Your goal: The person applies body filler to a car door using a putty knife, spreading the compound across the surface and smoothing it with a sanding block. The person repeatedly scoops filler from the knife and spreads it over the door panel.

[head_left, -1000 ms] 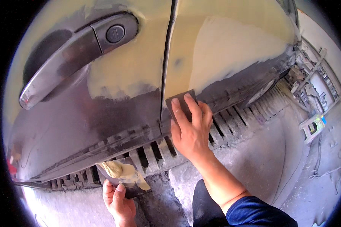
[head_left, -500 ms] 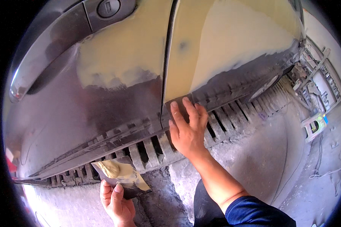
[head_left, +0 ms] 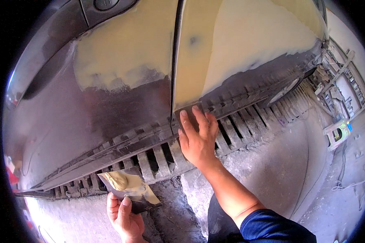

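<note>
My right hand (head_left: 199, 141) presses a dark, flat spreader (head_left: 184, 120) against the lower part of a car's body panel, fingers spread over its back. The spreader meets the lower end of a yellow filler band (head_left: 189, 77), beside a dark vertical gap between two panels. Lower left, my left hand (head_left: 125, 218) pinches a dark square filler board (head_left: 140, 204) between thumb and fingers. A thick lump of yellowish filler (head_left: 117, 180) sits on that board, with thinner smears around it. The board is held apart from the car.
Left of the gap, more yellow filler (head_left: 121, 52) covers the dark panel (head_left: 121, 107). A paler patch (head_left: 247, 44) lies to the right. Below the car runs a slotted floor grate (head_left: 162, 160). A pale green-grey stool-like object (head_left: 337, 134) and cables stand at right.
The upper car panel now appears slightly higher and further left. My right hand and the spreader have shifted slightly left in the picture. My left hand and the board are nearly unmoved.
</note>
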`<state>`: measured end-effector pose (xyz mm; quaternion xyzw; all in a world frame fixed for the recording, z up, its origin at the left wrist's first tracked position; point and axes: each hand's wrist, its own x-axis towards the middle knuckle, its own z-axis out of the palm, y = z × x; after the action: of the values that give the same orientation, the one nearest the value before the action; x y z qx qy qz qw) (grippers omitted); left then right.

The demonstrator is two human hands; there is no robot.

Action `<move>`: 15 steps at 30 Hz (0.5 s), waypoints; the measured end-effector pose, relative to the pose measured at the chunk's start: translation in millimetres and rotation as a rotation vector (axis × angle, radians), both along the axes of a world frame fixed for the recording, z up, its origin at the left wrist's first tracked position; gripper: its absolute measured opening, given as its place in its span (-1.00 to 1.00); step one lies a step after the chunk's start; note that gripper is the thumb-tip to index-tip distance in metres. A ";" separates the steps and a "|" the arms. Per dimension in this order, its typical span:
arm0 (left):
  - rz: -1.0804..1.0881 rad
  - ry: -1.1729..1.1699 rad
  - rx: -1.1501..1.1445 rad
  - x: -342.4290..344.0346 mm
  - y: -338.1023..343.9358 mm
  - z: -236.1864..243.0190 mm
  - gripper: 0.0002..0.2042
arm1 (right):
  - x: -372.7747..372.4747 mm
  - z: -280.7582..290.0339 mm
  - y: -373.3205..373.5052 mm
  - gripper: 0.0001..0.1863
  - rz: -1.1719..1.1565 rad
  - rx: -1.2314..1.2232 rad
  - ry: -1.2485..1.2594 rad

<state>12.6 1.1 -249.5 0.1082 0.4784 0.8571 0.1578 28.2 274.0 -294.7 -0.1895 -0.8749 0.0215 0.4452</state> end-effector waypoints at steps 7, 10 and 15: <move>-0.014 -0.123 0.086 7.5 13.4 11.3 -0.70 | 16.2 -3.3 -2.5 -0.37 -0.004 -0.049 -0.112; -0.042 -0.187 0.144 11.8 19.9 10.4 -0.68 | 46.9 14.0 -15.8 -0.39 0.234 -0.221 -0.045; -0.061 -0.264 0.146 30.8 37.9 10.1 -0.58 | 104.1 56.1 -60.2 -0.50 1.161 -0.874 -0.001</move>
<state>43.4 38.9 -239.5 0.0203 0.3866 0.8911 0.2369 132.3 213.8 -238.6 0.1449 -0.7461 0.6018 0.2454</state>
